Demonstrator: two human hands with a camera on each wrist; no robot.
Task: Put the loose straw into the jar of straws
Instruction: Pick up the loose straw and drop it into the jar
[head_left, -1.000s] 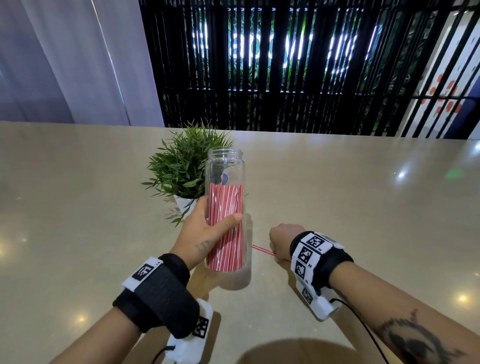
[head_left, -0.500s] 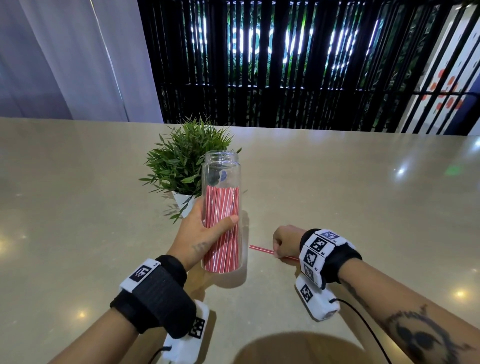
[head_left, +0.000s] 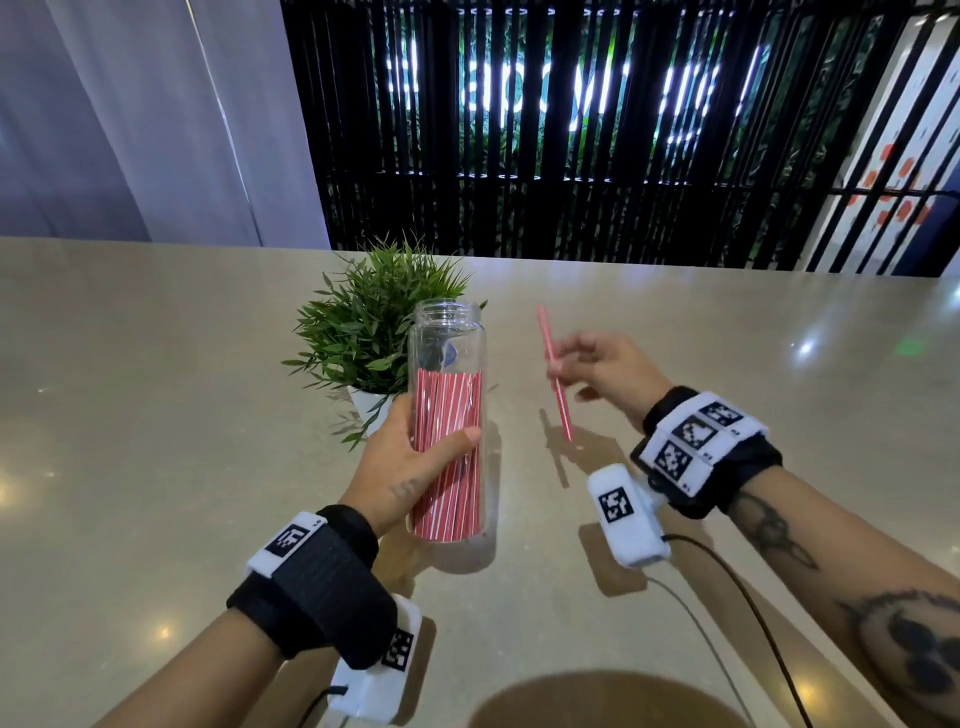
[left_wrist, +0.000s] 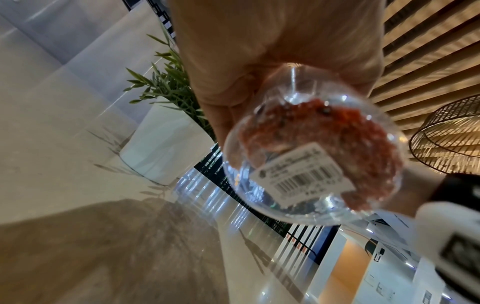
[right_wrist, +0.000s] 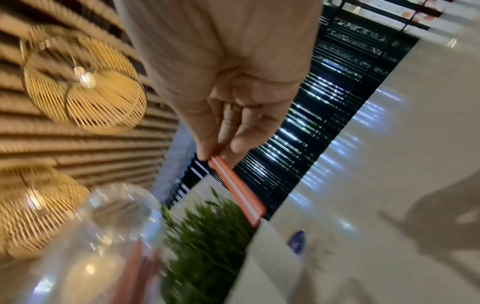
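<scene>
A tall clear jar packed with red-and-white striped straws is lifted off the table, and my left hand grips its lower half. From the left wrist view I look up at the jar's base with a barcode sticker. My right hand pinches a loose red-and-white straw near its middle, held nearly upright in the air to the right of the jar's open mouth. In the right wrist view the straw sticks out from my fingertips toward the jar.
A small green plant in a white pot stands just behind and left of the jar. The beige table stretches wide on all sides. A cable runs from my right wrist camera across the near table.
My right hand has lifted the straw off the table and swung it from lying flat to nearly upright, higher and farther right. The jar has risen slightly in my left hand.
</scene>
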